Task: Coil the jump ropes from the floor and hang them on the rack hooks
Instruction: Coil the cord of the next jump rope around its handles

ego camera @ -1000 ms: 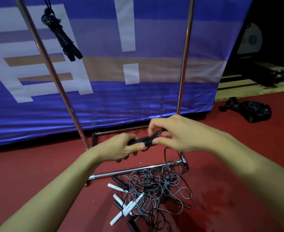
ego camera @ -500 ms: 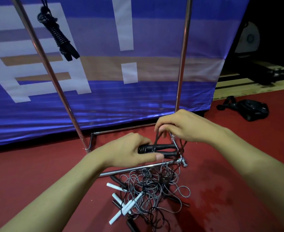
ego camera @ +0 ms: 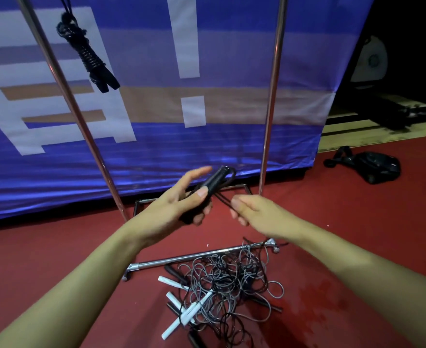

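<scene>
The black rope handles [ego camera: 210, 187] are held in the grip of the left hand [ego camera: 181, 204], their cord [ego camera: 223, 199] is pinched by the right hand [ego camera: 253, 212], and the tangled ropes [ego camera: 222, 285] are left on the floor [ego camera: 357, 247] beside the rack base bar [ego camera: 194, 257].

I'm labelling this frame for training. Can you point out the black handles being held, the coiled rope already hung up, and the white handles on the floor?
black handles [ego camera: 213, 183], head view, on the upper handle's barrel.
coiled rope [ego camera: 88, 55], head view, on the wrapped middle.
white handles [ego camera: 190, 312], head view, on the longest handle's shaft.
</scene>
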### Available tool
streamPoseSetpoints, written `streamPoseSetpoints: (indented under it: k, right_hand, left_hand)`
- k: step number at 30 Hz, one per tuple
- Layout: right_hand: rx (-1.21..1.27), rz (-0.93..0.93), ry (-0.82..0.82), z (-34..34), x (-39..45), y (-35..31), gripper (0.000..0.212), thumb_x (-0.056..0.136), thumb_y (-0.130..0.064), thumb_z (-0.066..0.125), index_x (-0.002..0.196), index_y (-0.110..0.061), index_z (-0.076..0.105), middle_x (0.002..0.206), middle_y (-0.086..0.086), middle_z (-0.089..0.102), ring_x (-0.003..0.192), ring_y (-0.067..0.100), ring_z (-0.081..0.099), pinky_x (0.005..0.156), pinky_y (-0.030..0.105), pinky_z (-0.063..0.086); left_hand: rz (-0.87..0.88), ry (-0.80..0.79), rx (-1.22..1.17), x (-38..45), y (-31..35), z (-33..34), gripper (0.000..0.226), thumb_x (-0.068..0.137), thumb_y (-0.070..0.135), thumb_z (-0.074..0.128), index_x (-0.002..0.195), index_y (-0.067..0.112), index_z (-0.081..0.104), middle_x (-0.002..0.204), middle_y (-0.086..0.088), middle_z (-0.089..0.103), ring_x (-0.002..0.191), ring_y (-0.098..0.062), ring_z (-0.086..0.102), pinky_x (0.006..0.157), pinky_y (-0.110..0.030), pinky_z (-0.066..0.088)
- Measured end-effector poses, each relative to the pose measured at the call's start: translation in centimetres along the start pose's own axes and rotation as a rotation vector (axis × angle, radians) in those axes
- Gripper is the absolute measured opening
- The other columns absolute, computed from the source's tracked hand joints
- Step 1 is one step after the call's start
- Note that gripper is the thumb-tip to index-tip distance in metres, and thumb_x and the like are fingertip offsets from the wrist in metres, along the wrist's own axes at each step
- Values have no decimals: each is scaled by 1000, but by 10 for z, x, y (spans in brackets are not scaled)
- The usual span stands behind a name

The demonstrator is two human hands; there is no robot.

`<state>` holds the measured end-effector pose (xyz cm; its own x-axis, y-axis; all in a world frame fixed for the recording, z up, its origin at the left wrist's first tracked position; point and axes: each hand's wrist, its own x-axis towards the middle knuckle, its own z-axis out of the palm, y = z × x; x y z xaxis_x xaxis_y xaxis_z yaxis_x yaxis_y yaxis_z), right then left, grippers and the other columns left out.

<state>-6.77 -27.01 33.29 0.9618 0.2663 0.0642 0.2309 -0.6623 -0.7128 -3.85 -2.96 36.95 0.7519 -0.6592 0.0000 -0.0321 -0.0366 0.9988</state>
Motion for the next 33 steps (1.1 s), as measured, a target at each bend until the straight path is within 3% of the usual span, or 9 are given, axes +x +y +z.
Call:
streamPoseSetpoints:
  k: [2,6,11,15,20,25,29,31,33]
  right_hand:
    - [6,36,-6,5,-2,-6,33,110,-38,39,87,-26,59,68,-12,58,64,0,52,76,30,45]
    - [-63,-81,-24,-3,-7,-16,11,107,-37,48,105,-27,48,68,-21,56,62,3,48,68,23,39]
    - [-376,-242,-16,-19,-15,-34,9,105,-40,49,107,-32,51,80,-19,54,73,3,52,71,32,42]
    - [-626,-211,21,-32,-23,-54,26,106,-51,32,108,-33,50,101,-14,57,95,19,61,80,42,51]
    - [-743,-228,67,-33,-24,-69,33,105,-48,43,129,-26,38,111,-1,67,95,34,66,74,42,48]
    - [-849,-110,28,-33,-24,-68,25,107,-49,36,118,-29,45,105,1,67,89,36,64,69,39,37]
    - [-823,-114,92,-35,-21,-69,28,108,-51,30,108,-32,50,108,-8,60,100,26,64,70,38,37]
    - [-766,-103,125,-41,-18,-66,31,107,-51,30,105,-31,54,106,-10,58,105,20,62,72,37,40]
    - [-725,-143,118,-47,-15,-63,30,106,-51,32,104,-31,54,100,-13,61,102,17,61,72,36,43]
  left_hand:
    - [-7,19,-71,4,-1,1,45,99,31,57,133,2,52,88,-8,57,71,-18,49,73,-29,41]
    - [-72,71,-203,9,1,-3,28,96,27,66,112,8,54,85,-5,55,65,-14,47,59,-24,45]
    - [-202,159,-90,13,2,0,23,102,29,61,111,11,51,78,-1,52,61,-10,47,43,-17,33]
    - [-159,232,-11,11,2,3,19,103,25,60,104,8,53,77,-4,52,56,-12,59,39,-20,33]
    - [-45,341,130,18,-1,5,23,104,20,61,109,-2,58,58,5,49,49,-12,45,42,-20,33]
    - [-41,399,459,25,-13,-2,18,101,20,66,111,6,62,64,-1,52,45,-12,50,44,-23,40]
    - [29,156,819,20,-10,-1,41,103,20,62,143,17,55,91,14,61,75,-4,66,61,-3,39]
    - [-15,-38,772,17,-6,2,44,103,23,62,146,21,52,88,21,60,60,6,60,59,-5,40]
    - [-9,-97,812,18,-6,4,42,99,36,68,138,22,60,88,16,66,69,5,63,67,-16,49]
